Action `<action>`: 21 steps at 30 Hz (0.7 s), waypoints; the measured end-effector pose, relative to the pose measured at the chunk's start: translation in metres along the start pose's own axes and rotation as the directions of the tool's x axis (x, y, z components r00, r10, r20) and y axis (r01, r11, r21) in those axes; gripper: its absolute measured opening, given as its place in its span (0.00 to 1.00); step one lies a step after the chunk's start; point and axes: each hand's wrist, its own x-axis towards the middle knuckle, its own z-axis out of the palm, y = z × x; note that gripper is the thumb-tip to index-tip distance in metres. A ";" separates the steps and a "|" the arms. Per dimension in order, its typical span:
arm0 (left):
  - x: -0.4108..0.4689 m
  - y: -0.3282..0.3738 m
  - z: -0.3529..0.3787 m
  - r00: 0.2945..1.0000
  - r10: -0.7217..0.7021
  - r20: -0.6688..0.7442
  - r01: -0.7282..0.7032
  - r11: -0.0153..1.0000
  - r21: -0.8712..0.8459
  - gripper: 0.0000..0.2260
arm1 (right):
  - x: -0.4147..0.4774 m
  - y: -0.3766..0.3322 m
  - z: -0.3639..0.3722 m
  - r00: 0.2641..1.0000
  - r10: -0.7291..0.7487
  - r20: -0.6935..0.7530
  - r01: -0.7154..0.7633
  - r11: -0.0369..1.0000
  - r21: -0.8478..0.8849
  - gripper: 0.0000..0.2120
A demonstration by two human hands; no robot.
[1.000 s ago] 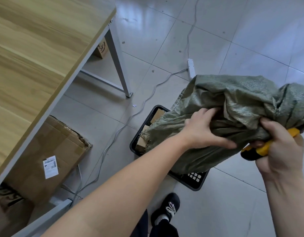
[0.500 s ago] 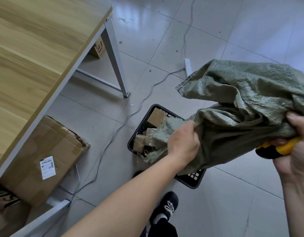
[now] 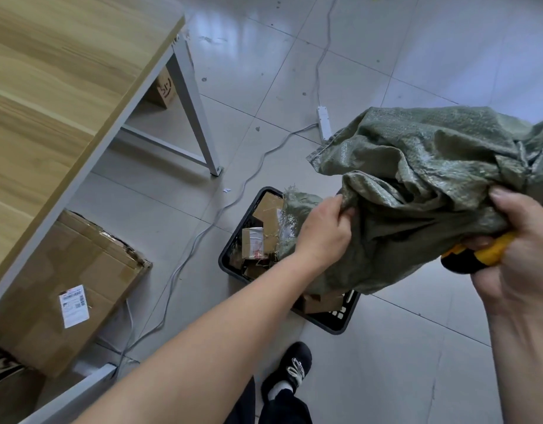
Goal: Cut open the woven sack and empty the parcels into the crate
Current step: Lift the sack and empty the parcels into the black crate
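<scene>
Since the moment before, my left hand had crept up the cloth, and the frayed mouth of the sack had pulled back, baring more parcels. Its fingers were bunched on a fold of that green weave. My right hand, at 3 o'clock, clamped the sack together with the yellow-and-black cutter. The sack hung over the black crate at 6 o'clock. Grey floor tiles spread all round, with a power strip at 12 o'clock and the wooden table at 10 o'clock.

One sack, one crate, one knife, one table, one shoe.
</scene>
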 end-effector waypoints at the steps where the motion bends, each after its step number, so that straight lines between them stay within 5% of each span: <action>1: 0.005 -0.001 -0.002 0.999 -0.011 0.047 0.010 1.000 0.015 0.08 | -0.002 -0.003 0.004 1.000 -0.015 0.001 0.015 1.000 0.012 0.02; 5: 0.011 -0.010 -0.004 0.935 0.038 0.354 -0.054 0.998 0.035 0.35 | -0.010 -0.013 0.028 0.998 -0.064 -0.010 0.065 0.996 0.058 0.09; 7: 0.008 -0.007 -0.001 0.921 0.048 0.387 -0.047 0.999 -0.011 0.45 | -0.012 -0.016 0.046 0.997 -0.061 0.052 0.056 0.995 0.081 0.06; 13: 0.012 0.021 -0.013 0.997 -0.008 0.079 -0.005 0.986 0.165 0.14 | -0.011 -0.018 0.073 0.992 -0.013 0.126 0.001 0.996 0.093 0.05; 21: 0.012 0.037 -0.030 0.998 -0.060 0.019 0.054 0.972 0.227 0.10 | -0.012 -0.034 0.068 0.987 -0.005 0.158 0.004 1.000 0.007 0.09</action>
